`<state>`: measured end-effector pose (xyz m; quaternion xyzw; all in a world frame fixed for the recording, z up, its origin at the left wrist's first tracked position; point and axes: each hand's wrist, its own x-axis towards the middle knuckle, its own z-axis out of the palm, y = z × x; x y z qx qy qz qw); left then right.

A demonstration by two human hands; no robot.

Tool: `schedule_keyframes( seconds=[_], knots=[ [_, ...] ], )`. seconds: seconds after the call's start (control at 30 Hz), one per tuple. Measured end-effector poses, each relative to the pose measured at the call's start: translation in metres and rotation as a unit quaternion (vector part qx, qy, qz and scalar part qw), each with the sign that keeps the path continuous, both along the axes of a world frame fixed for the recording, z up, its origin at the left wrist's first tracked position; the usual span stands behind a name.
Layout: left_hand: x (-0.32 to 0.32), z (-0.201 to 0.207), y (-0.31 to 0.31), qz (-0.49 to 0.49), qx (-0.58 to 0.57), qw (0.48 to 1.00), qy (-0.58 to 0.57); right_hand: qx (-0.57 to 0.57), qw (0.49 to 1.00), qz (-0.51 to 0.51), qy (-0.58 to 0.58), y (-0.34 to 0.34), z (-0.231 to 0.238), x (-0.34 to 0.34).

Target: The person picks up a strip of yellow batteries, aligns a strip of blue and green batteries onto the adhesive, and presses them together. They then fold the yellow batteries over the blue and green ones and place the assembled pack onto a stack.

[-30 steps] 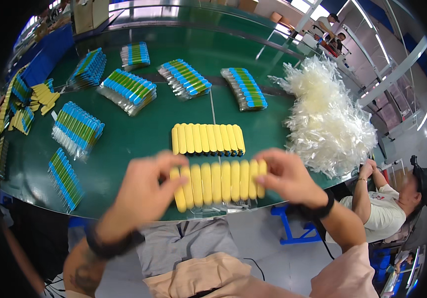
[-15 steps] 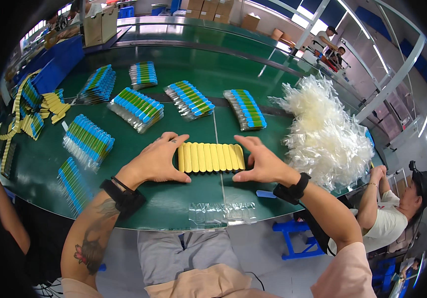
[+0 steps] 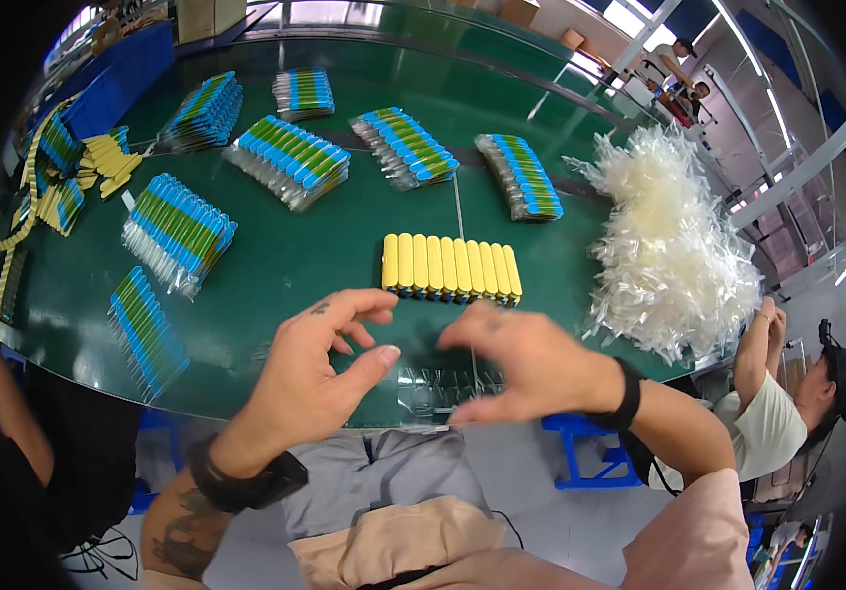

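A row of yellow round-ended sticks [image 3: 453, 267], packed side by side with dark lower ends, lies on the green table. My left hand [image 3: 325, 369] hovers just in front of its left end, fingers and thumb apart, holding nothing. Slightly blurred, my right hand [image 3: 541, 369] is before the row's right part, also with fingers apart and nothing seen in them. Between the hands, by the table's near edge, lies a clear plastic moulded strip [image 3: 428, 391], partly covered by my right hand.
Several bundles of blue-and-green sticks in clear sleeves [image 3: 290, 157] stand in an arc behind and left. A heap of clear plastic sleeves [image 3: 674, 256] is at the right. Yellow pieces [image 3: 108, 162] lie at far left by a blue bin [image 3: 123, 88]. A person [image 3: 787, 393] sits at right.
Both hands have come away from the ends of the yellow row and drawn back toward the near edge. The row stays on the table, and the view has shifted.
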<state>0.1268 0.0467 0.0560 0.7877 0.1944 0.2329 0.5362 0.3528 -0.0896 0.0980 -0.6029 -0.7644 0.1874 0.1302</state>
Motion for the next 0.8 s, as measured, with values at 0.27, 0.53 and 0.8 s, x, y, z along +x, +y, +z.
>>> schedule_keyframes(
  seconds=[0.27,0.53,0.8],
  knots=[
    [0.006,-0.048,0.0,0.032,-0.264,0.959,-0.1,-0.08,0.981,0.124,-0.125,0.036,-0.024,-0.039],
    [-0.003,-0.054,-0.011,0.007,-0.254,0.959,-0.127,-0.085,0.974,0.189,-0.093,0.038,-0.024,-0.037],
    [-0.005,-0.054,-0.009,-0.007,-0.246,0.962,-0.119,-0.141,0.99,0.029,0.002,0.04,-0.028,-0.038]
  ],
)
